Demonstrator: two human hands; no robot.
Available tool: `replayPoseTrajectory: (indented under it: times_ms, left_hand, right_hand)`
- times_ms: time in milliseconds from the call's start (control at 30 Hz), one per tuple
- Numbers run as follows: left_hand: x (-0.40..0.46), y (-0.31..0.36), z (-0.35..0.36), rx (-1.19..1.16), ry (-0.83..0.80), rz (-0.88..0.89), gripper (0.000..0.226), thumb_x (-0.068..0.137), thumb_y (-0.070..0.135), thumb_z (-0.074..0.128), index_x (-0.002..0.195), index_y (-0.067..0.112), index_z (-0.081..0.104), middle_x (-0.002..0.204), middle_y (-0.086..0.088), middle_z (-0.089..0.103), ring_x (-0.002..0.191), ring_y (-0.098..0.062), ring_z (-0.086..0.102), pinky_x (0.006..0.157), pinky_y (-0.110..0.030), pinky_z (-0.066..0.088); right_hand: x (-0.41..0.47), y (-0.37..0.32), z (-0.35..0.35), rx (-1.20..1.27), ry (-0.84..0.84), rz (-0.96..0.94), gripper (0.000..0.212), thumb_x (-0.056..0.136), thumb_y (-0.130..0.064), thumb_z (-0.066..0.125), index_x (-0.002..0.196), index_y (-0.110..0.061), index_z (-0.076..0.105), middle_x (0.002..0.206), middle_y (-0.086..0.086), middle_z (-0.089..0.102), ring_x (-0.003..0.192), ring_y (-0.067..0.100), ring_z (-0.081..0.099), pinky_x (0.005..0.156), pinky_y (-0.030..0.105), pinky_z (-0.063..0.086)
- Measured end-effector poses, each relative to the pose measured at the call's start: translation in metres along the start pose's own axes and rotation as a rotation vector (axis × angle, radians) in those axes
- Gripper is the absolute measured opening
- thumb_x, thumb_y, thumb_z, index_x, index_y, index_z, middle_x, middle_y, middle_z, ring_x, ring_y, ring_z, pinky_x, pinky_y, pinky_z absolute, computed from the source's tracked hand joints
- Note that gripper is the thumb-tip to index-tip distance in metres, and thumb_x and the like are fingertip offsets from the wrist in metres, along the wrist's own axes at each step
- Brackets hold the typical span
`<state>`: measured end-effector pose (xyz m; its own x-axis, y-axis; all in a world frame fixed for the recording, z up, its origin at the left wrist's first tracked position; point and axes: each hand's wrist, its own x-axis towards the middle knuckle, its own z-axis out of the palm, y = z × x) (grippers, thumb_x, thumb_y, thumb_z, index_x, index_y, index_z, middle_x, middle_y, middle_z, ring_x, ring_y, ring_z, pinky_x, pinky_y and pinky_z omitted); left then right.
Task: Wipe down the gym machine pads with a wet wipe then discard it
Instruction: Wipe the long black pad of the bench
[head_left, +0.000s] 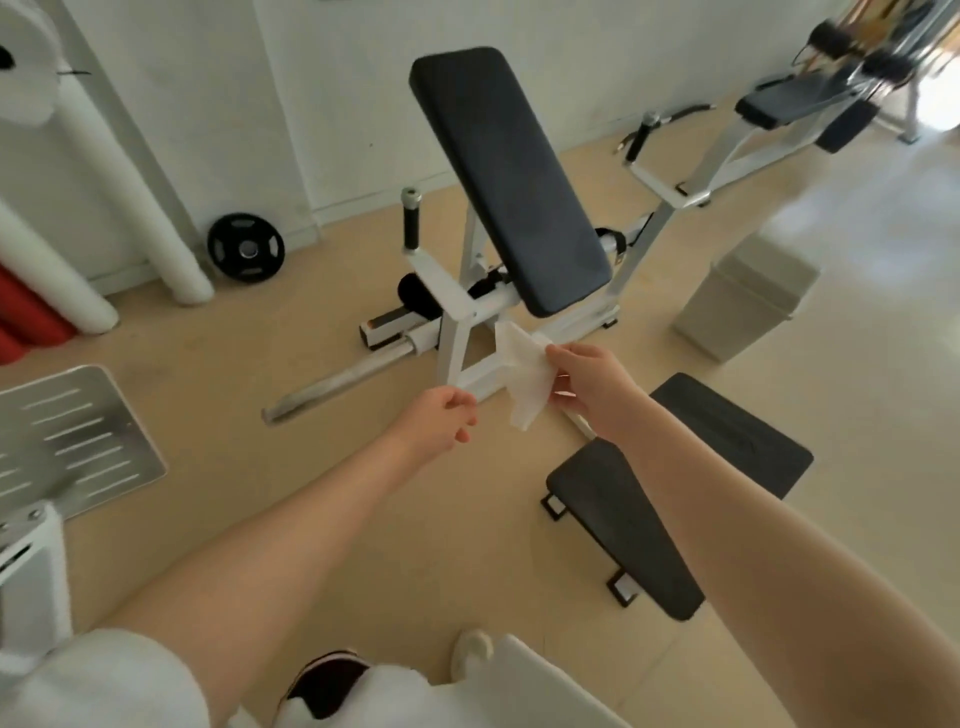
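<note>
A white wet wipe (525, 375) hangs unfolded in the air below the machine's long black back pad (506, 171). My right hand (589, 376) pinches the wipe at its upper right edge. My left hand (441, 421) is just left of the wipe with fingers loosely curled, apart from it and holding nothing. Two low black pads lie on the floor to the right: a near one (621, 525) and a farther one (727, 431). The white machine frame (457, 332) stands behind the wipe.
A pale lidless bin (743, 296) stands on the floor right of the machine. A black weight plate (245, 248) leans on the wall at left. A metal footplate (67, 436) lies at far left. Another bench (800, 98) is at the back right.
</note>
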<state>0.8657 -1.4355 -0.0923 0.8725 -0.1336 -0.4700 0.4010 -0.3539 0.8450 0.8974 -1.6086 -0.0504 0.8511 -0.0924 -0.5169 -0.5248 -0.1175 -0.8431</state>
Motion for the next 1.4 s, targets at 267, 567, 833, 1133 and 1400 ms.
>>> replayPoseTrajectory:
  times_ms: [267, 567, 833, 1133, 1400]
  left_hand:
    - [0.145, 0.053, -0.033, -0.099, 0.057, -0.084, 0.019, 0.094, 0.013, 0.042, 0.106, 0.014, 0.057, 0.093, -0.001, 0.061, 0.073, -0.011, 0.056, 0.064, -0.022, 0.046]
    - [0.357, 0.137, -0.074, -0.12, -0.005, -0.055, 0.02, 0.094, 0.016, 0.042, 0.107, 0.016, 0.057, 0.094, 0.001, 0.062, 0.078, -0.011, 0.057, 0.066, -0.02, 0.045]
    - [0.491, 0.213, -0.094, -0.073, -0.026, -0.058, 0.021, 0.095, 0.016, 0.04, 0.108, 0.014, 0.057, 0.091, 0.002, 0.062, 0.076, -0.011, 0.057, 0.067, -0.021, 0.047]
    - [0.622, 0.235, -0.074, -0.103, 0.141, -0.23, 0.023, 0.095, 0.014, 0.042, 0.113, 0.018, 0.056, 0.097, 0.003, 0.06, 0.083, -0.009, 0.057, 0.07, -0.019, 0.047]
    - [0.728, 0.244, -0.079, 0.071, 0.478, -0.2, 0.048, 0.095, 0.008, 0.04, 0.141, 0.022, 0.033, 0.15, -0.001, 0.029, 0.132, -0.02, 0.036, 0.107, -0.034, 0.032]
  right_hand:
    - [0.137, -0.051, -0.035, -0.17, 0.113, -0.02, 0.017, 0.095, -0.023, 0.046, 0.08, -0.02, 0.054, 0.087, 0.005, 0.058, 0.075, 0.018, 0.055, 0.07, 0.031, 0.049]
    - [0.321, -0.119, -0.049, -0.245, 0.201, 0.085, 0.018, 0.093, -0.02, 0.046, 0.079, -0.017, 0.056, 0.088, 0.009, 0.057, 0.08, 0.025, 0.053, 0.073, 0.034, 0.046]
    - [0.437, -0.195, -0.079, -0.152, 0.166, 0.146, 0.016, 0.096, -0.022, 0.044, 0.089, -0.018, 0.057, 0.093, 0.006, 0.059, 0.087, 0.023, 0.058, 0.084, 0.037, 0.052]
    - [0.621, -0.257, -0.109, -0.141, 0.137, 0.137, 0.022, 0.094, -0.02, 0.046, 0.074, -0.02, 0.056, 0.084, 0.004, 0.058, 0.085, 0.025, 0.055, 0.092, 0.045, 0.049]
    - [0.764, -0.289, -0.09, -0.018, -0.129, 0.2, 0.017, 0.096, -0.019, 0.042, 0.094, -0.011, 0.058, 0.092, 0.006, 0.062, 0.082, 0.021, 0.061, 0.076, 0.033, 0.053]
